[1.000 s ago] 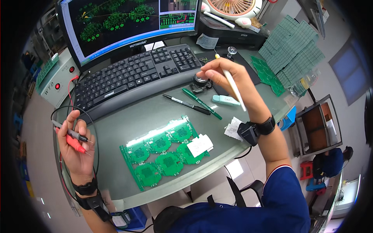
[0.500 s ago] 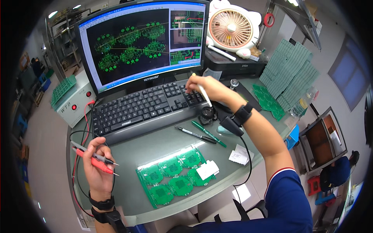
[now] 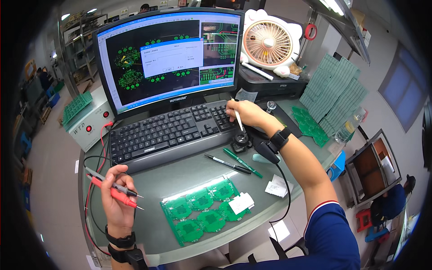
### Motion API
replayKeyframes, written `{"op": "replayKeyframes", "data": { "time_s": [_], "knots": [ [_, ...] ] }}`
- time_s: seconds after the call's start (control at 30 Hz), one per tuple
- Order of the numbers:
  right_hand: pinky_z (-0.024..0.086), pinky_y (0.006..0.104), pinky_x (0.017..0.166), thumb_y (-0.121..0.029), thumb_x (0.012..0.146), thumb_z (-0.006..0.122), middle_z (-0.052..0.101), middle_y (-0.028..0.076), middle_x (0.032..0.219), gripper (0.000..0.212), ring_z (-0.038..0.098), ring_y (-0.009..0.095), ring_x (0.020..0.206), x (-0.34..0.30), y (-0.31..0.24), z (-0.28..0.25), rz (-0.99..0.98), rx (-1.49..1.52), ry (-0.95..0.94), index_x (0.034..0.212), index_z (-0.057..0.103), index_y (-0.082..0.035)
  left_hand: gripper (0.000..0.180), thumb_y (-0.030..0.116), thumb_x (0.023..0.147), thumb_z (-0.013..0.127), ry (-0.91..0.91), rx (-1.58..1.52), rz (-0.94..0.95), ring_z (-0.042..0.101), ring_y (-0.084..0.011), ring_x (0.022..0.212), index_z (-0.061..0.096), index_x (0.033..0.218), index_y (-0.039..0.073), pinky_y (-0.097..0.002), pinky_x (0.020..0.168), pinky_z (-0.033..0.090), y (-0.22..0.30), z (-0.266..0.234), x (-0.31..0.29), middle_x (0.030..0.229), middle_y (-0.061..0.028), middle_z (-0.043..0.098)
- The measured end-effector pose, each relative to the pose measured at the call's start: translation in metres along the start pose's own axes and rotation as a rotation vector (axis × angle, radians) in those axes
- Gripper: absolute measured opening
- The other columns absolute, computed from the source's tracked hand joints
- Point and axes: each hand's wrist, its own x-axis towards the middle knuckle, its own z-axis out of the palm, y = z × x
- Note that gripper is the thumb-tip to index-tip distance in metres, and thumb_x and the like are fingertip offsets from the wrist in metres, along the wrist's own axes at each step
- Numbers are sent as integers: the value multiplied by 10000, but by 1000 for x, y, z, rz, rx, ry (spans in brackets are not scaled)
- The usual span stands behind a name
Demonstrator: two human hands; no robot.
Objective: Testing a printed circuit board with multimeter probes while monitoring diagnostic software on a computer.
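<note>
My left hand [image 3: 118, 213] is closed round two test probes, a red probe [image 3: 120, 197] and a grey-black probe [image 3: 124, 189], their metal tips pointing right. My right hand [image 3: 251, 113] is over the number pad at the right end of the black keyboard [image 3: 167, 131], with a slim white stick [image 3: 238, 119], perhaps a pen, gripped in its fingers. Whether a fingertip presses a key cannot be seen. A panel of round green circuit boards [image 3: 210, 220] lies on the table between my arms, with white paper slips [image 3: 241, 203] on its right part. The monitor [image 3: 126, 101] shows a pale dialog box over a green board layout.
A black pen [image 3: 227, 164] and a green pen [image 3: 243, 163] lie below the keyboard, near more paper slips [image 3: 278, 185]. A grey-white box [image 3: 92, 121] stands at the left. Behind are a white fan [image 3: 268, 42], a printer [image 3: 270, 85] and upright green panels [image 3: 330, 92].
A pale dialog box has appeared on the monitor. My right hand stays at the number pad, the white stick tilted more upright. The left hand keeps both probes, and the whole view has shifted slightly.
</note>
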Motion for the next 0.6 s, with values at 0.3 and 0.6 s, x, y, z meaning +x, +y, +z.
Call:
{"op": "replayKeyframes", "data": {
  "time_s": [0.3,0.6],
  "knots": [
    [492,488,729,-310,945,546,683,127,801,201,659,363,822,22,13,5,98,-206,184,948,589,-114,369,327,993,420,-1,0,22,514,-93,492,550,1117,4,-198,454,447,-2,-1,0,722,-68,568],
    [505,437,701,-271,956,539,692,103,788,196,661,323,775,26,-10,12,-134,56,185,939,604,-87,397,342,984,405,-26,30,24,533,-106,513,554,1116,-2,-206,482,464,-1,-4,0,735,-89,583]
  ]
}}
